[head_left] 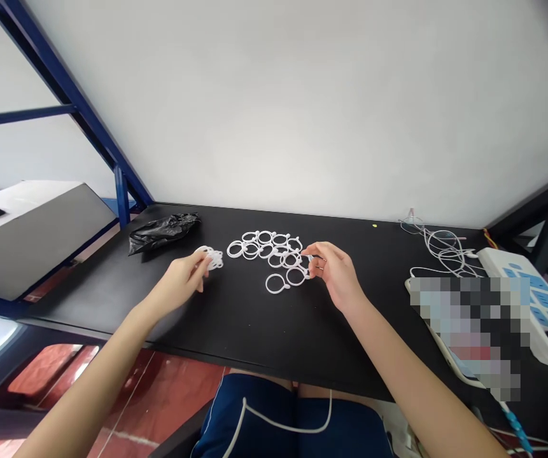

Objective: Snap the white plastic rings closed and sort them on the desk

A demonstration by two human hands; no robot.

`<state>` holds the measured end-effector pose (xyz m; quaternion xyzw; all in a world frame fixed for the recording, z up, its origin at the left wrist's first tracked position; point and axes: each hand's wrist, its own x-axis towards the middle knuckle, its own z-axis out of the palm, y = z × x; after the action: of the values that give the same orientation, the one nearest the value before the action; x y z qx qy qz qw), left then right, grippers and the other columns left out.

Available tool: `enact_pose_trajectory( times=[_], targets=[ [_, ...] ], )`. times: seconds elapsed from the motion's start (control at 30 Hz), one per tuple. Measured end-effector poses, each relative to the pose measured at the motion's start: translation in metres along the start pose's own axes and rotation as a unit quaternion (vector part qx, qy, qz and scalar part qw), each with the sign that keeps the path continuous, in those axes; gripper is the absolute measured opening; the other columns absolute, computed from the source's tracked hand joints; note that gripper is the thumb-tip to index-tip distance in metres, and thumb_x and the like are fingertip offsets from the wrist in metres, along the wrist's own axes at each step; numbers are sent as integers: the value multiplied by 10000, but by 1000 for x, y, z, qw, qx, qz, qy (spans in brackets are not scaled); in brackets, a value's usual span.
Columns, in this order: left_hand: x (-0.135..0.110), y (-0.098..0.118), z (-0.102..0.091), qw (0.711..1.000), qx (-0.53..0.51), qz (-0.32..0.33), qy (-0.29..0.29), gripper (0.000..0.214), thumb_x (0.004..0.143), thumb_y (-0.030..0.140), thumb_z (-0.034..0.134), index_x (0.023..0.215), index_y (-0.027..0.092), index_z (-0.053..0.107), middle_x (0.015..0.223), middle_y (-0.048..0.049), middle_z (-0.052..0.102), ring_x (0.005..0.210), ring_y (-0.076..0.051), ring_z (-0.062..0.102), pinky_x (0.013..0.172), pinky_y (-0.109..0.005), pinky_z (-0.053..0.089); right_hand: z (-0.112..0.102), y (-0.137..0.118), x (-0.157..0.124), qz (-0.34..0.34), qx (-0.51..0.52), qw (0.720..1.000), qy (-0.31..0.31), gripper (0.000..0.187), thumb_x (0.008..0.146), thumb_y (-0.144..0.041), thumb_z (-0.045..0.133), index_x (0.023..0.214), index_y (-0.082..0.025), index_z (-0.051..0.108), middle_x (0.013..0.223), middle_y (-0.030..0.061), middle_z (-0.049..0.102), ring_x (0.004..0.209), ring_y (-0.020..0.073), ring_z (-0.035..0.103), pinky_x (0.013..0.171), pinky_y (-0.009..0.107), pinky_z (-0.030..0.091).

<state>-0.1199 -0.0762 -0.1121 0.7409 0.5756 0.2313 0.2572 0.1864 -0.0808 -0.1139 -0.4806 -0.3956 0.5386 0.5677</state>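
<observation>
Many white curtain rings [251, 250], each with a small knob or eyelet on its rim, lie in a loose, overlapping cluster on the black table [249, 324]. My left hand [181, 280], just left of the cluster, pinches a small bunch of the same rings [215, 259] slightly above the tabletop. At the cluster's right edge, the thumb and fingers of my right hand [333, 270] close around a white ring that they partly hide. Nearer to me, a single ring [275, 284] lies beside another ring [295, 276].
A crumpled black plastic bag [163, 233] rests at the back left. On the right are a coiled white cable [440, 248], a blurred-out phone [464, 337] and a white power strip [536, 292]. Blue metal framing [121, 194] rises on the left, against a white wall.
</observation>
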Motion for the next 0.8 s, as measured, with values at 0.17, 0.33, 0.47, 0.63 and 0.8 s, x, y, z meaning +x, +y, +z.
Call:
enact_pose_trajectory(
  times=[0.17, 0.33, 0.47, 0.63, 0.8],
  targets=[
    [-14, -27, 2, 986, 158, 12, 51, 410, 981, 446, 287, 880, 174, 576, 836, -44, 647, 597, -139, 586, 645, -256, 436, -4, 8, -1, -108, -268, 957, -33, 192, 793, -385, 627, 780, -193, 629, 778, 29, 664, 560, 120, 543, 539, 271, 444],
    [-12, -19, -5, 967, 249, -12, 46, 447, 948, 516, 342, 966, 208, 664, 951, -48, 669, 675, -159, 607, 605, -245, 388, -12, 14, 1, -207, -416, 881, -88, 105, 828, -259, 562, 838, -209, 653, 819, 25, 651, 585, 125, 547, 625, 299, 452],
    [-7, -8, -14, 958, 278, -27, 65, 444, 948, 491, 348, 959, 212, 692, 1006, -52, 688, 760, -182, 632, 617, -251, 383, -12, 18, 4, -227, -464, 846, -128, 179, 857, -195, 515, 956, -218, 663, 1036, 46, 675, 615, 117, 564, 720, 327, 464],
    [-5, 4, -13, 951, 300, -36, 61, 425, 959, 465, 344, 958, 210, 684, 1014, -46, 685, 773, -188, 647, 603, -259, 384, -12, 18, 6, -209, -504, 827, -137, 177, 868, -167, 498, 921, -215, 660, 907, 45, 681, 672, 154, 561, 673, 311, 436],
    [-4, 7, -5, 938, 329, -27, 109, 413, 967, 439, 346, 1011, 191, 673, 1050, -68, 676, 795, -202, 667, 573, -260, 386, -13, 18, 7, -224, -485, 832, -148, 169, 877, -163, 479, 864, -204, 642, 859, 44, 643, 691, 154, 549, 663, 300, 440]
  ],
)
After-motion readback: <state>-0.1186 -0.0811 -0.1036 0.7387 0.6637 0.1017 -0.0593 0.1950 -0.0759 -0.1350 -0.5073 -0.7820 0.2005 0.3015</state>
